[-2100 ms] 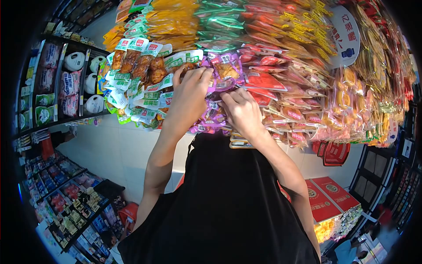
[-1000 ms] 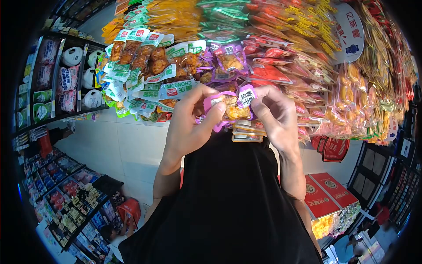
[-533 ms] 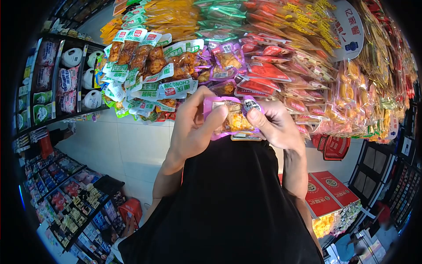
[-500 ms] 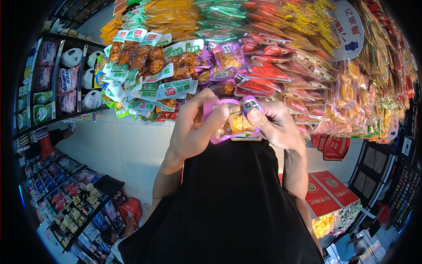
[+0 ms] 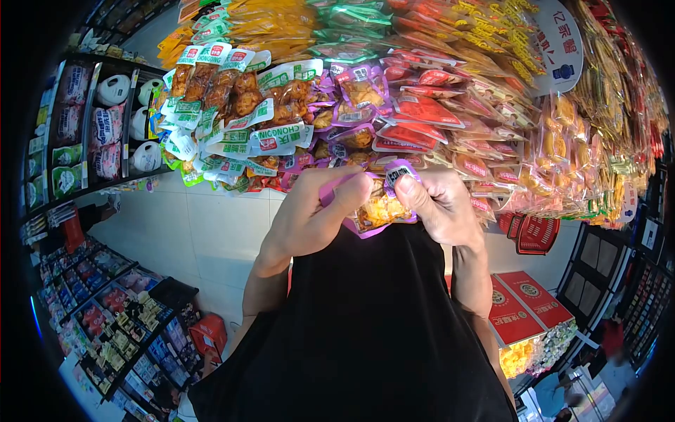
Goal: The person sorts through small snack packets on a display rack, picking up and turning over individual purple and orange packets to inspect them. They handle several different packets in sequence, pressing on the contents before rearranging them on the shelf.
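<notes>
Between my two hands is a purple-edged snack packet [image 5: 384, 209] with a clear window showing yellow-brown food. My left hand [image 5: 322, 211] is closed on its left side, thumb on top. Pinched at the upper right corner, by a dark label, is my right hand [image 5: 441, 205]. Just beyond the hands lie more purple snack packets [image 5: 362, 91] like it. To their left are green-and-white packets [image 5: 246, 105] of brown food, and to their right are red packets [image 5: 422, 116] in stacked rows.
A white oval sign [image 5: 559, 49] stands among the packets at upper right. Shelves [image 5: 88, 130] with bagged goods line the left. A red basket [image 5: 538, 234] is on the right, above red boxes [image 5: 517, 302]. Tiled floor [image 5: 211, 225] shows at left.
The packet has dipped slightly toward me and tilted, its lower edge now lower. My left hand has shifted a little lower and inward, its thumb closer to my right hand.
</notes>
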A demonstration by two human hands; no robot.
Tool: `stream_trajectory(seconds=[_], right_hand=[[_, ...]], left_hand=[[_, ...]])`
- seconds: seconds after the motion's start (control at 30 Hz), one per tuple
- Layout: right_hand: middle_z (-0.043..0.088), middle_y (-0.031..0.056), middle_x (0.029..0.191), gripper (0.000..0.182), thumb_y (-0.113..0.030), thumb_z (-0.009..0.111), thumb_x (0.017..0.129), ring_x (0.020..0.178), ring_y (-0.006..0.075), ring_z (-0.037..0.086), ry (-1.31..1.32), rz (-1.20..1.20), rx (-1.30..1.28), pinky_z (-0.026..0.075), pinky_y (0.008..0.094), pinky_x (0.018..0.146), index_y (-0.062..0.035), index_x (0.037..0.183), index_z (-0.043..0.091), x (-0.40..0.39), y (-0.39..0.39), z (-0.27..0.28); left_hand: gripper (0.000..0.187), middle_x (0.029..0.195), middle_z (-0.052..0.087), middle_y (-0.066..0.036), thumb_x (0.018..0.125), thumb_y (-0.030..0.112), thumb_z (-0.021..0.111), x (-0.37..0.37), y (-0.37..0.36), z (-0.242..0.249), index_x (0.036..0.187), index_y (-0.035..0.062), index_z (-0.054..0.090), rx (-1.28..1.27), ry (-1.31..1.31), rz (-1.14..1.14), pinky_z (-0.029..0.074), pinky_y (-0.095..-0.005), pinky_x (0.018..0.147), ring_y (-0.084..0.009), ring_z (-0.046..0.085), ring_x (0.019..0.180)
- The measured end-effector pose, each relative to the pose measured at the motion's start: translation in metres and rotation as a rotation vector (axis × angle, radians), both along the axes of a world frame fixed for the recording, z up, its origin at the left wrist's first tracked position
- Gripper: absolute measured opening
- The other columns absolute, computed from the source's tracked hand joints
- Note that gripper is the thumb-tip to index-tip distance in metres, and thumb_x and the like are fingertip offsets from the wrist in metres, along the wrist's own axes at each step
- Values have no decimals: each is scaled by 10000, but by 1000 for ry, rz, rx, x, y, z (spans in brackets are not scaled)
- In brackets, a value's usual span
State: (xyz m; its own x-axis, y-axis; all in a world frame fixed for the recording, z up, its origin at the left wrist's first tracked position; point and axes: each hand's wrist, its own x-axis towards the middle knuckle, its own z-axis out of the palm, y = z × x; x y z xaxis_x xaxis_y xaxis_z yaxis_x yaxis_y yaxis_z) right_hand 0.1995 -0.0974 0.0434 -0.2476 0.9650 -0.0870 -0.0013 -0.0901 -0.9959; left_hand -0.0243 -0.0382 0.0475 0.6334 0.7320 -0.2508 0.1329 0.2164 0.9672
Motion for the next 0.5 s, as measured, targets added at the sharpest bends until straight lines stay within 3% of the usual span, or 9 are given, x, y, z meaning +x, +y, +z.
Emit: stream_trajectory(seconds=[0.07, 0.13, 0.5], right_hand=[[503, -8, 664, 477, -324, 555, 1116, 633, 87, 415, -18, -94, 66, 387, 321, 565, 16, 785, 599, -4, -2, -1], [483, -8, 642, 479, -308, 549, 1118, 601, 97, 407, -21, -145, 82, 372, 330, 547, 3, 755, 572, -11, -2, 2], [505, 78, 571, 427, -181, 537, 1100, 472, 204, 475, -178, -368, 308, 380, 381, 495, -6, 712, 575, -27, -2, -1]], left_hand=[[331, 708, 557, 30, 1076, 273, 595, 3, -1, 1, 928, -11, 677, 76, -14, -20, 363, -270, 589, -44, 470, 677], [315, 687, 507, 40, 1093, 224, 551, 10, -9, 2, 874, 11, 628, 116, -103, 103, 324, -272, 572, -40, 425, 654], [336, 723, 504, 48, 1103, 235, 541, 23, -24, -3, 867, 8, 613, 132, -162, 315, 311, -250, 583, -33, 408, 676]])
